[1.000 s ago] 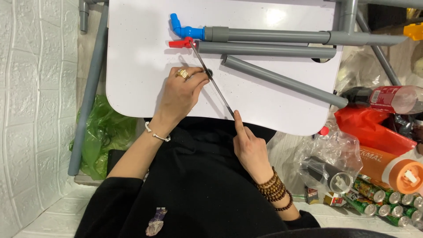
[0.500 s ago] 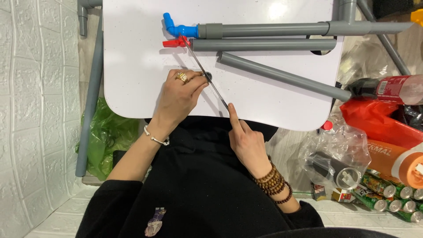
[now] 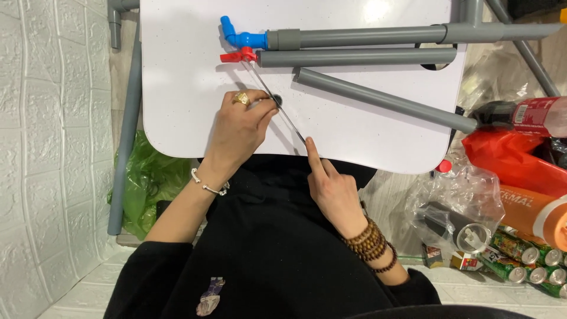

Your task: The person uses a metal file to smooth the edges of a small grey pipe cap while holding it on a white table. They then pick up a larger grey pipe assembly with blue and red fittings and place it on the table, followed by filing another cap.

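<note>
While left hand (image 3: pixel 239 127) pins ruler (image 3: pixel 277 105), right hand (image 3: pixel 331 186) steadies

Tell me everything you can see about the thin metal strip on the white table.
The thin metal strip looks like a long, narrow, flat blade of shiny grey metal. It lies diagonally on the white table, running from the red fitting down to the table's near edge. The left hand covers its middle, fingertips pressing beside a small dark round part. The right hand touches its lower end with the index finger.
</note>
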